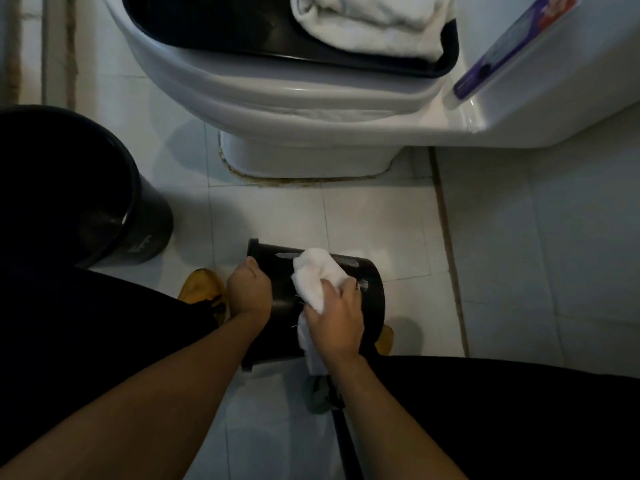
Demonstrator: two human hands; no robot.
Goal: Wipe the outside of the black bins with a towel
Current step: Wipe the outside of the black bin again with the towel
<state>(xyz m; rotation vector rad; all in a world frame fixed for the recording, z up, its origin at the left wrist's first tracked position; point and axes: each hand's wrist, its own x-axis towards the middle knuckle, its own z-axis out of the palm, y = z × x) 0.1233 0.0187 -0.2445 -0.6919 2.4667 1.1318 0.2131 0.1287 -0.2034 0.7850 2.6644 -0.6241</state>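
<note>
The small black bin (367,292) lies on its side on the floor, long axis running left to right, rim leftward. The left hand (250,289) grips that rim; the right hand (337,318), nearer the base, clutches the white towel (317,278) against the wall.

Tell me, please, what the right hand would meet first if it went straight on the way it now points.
The right hand already presses the towel on the tipped bin. Straight on, up and left, it would probably reach the left hand at the bin's rim, though depth is unclear.

dim, soft and grainy, wide-angle bending at edges, dark lower corners.
</note>
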